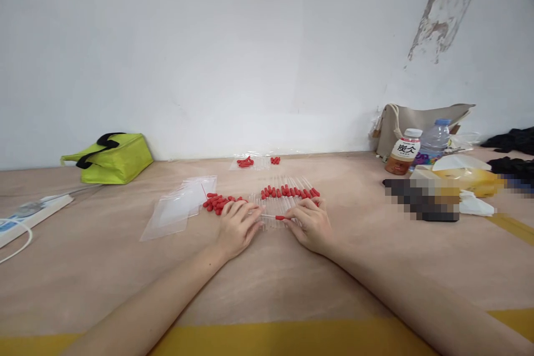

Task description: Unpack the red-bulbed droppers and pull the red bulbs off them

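Note:
Between my hands lies a thin clear glass dropper tube (269,216) with a red rubber bulb (280,217) at its right end. My left hand (237,228) is closed on the glass end, its fingertips pinching it. At the other end, my right hand (312,224) pinches the bulb between thumb and fingers. Under and just behind my hands, several loose glass tubes (275,206) lie side by side. Beyond them is a row of droppers with red bulbs (287,191). A pile of loose red bulbs (214,201) sits beside my left hand, which partly hides it.
Clear zip bags (177,208) lie at left of the bulbs. Bagged droppers (245,162) rest by the wall. A green bag (119,158) and a power strip (37,217) are at left; bottles (404,151), a beige bag (421,117) and a tissue pack (467,175) at right.

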The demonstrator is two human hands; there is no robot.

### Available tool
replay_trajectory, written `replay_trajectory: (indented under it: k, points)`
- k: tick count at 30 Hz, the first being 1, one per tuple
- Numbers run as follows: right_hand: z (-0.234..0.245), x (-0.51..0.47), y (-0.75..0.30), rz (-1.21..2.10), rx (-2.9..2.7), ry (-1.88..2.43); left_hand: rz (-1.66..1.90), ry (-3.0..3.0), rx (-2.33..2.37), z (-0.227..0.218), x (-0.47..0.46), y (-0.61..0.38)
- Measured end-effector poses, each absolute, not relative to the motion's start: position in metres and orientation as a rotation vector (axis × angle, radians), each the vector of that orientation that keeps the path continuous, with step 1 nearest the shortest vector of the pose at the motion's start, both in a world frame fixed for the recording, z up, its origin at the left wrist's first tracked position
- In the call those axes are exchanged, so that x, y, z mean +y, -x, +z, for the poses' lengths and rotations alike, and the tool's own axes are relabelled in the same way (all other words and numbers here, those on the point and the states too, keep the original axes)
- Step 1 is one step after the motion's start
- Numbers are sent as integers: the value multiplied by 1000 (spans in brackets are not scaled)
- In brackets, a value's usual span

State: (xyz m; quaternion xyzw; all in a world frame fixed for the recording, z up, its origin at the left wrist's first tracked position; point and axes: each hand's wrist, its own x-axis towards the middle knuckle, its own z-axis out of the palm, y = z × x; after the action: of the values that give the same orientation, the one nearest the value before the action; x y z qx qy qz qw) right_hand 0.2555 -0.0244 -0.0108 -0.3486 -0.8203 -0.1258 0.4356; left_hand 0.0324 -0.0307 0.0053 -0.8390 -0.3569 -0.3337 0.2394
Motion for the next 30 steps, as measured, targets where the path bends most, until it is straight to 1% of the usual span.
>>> replay_trajectory:
  k: [7,11,19,27,30]
  points:
    - [-11,-26,-253,-315,-2097,858,-799,2367,-941,3,-33,-40]
    - [-12,-25,-250,-392,-2118,820,-786,2383,-939,7,-36,-42]
    - [-8,-28,-251,-426,-2173,764,-729,2363,-877,5,-39,-38]
    - [-9,-31,-254,-419,-2179,744,-777,2413,-872,3,-39,-34]
    - [-11,-28,-265,-361,-2080,808,-895,2428,-950,0,-36,-24]
